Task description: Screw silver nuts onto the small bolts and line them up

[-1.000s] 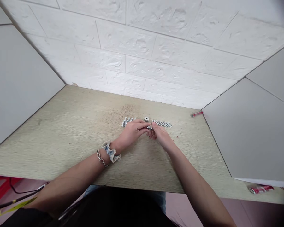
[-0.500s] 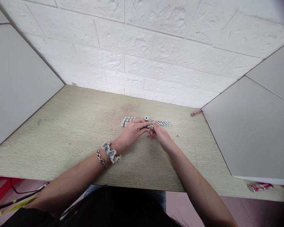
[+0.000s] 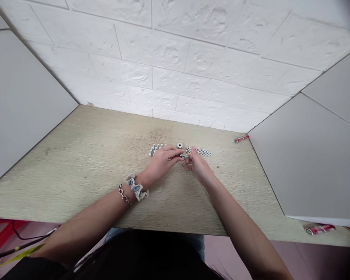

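My left hand (image 3: 165,157) pinches a small silver bolt (image 3: 184,155) between thumb and fingers, its shaft pointing right. A nut seems to sit on the shaft, though it is too small to be sure. Close to the bolt's right end is my right hand (image 3: 200,166), its thumb raised off the bolt and its fingers apart; a fingertip may still touch it. Several bolts (image 3: 155,149) stand in rows left of my left hand, partly covered by it. Rows of nuts (image 3: 204,152) lie beyond my right hand. A round metal piece with a centre hole (image 3: 179,146) stands just behind the bolt.
The wooden tabletop (image 3: 105,155) is bounded by a white brick-pattern wall (image 3: 166,81) and pale side panels (image 3: 26,89) (image 3: 317,155). One red cylinder (image 3: 241,139) lies by the right panel's back corner, another red cylinder (image 3: 320,229) near the front right edge.
My right thumb has lifted away from the bolt's end and its fingers have spread. My left hand stays in place with the bolt. The view has shifted very slightly.
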